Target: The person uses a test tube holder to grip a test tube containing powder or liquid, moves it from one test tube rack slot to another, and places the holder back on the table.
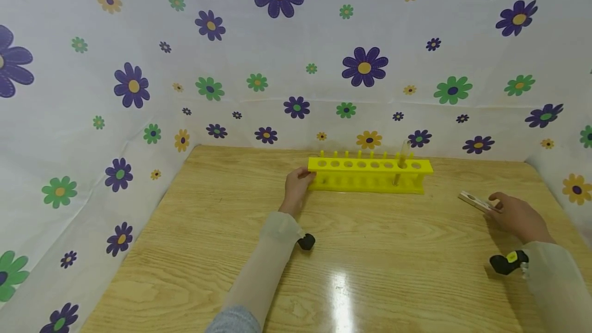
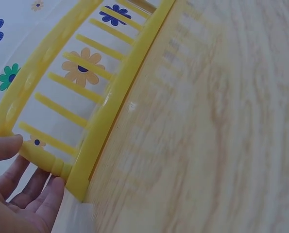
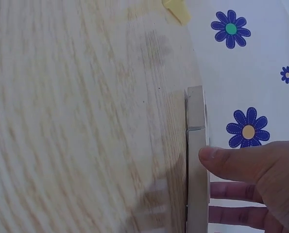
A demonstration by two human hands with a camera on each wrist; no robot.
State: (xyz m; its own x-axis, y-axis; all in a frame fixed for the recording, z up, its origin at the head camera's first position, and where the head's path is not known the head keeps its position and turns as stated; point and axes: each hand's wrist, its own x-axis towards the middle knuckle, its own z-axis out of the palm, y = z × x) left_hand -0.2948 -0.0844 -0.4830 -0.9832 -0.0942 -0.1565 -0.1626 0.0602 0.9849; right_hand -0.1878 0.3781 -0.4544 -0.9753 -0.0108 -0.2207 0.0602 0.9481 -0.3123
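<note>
A yellow test tube rack (image 1: 370,166) stands near the back of the table, with one clear glass test tube (image 1: 404,154) upright in a hole toward its right end. My left hand (image 1: 297,189) grips the rack's left end; in the left wrist view its thumb and fingers (image 2: 47,194) are around the end post. At the right, a wooden test tube holder (image 1: 475,201) lies on or just above the tabletop. My right hand (image 1: 520,216) pinches its near end, thumb (image 3: 222,159) on one side and fingers behind. The holder's near end is partly hidden by the hand.
The wooden table (image 1: 222,251) reaches back to a white flowered cloth (image 1: 314,35) that hangs behind and along both sides. Black wrist cameras sit on both wrists. The rack stands close to the back cloth.
</note>
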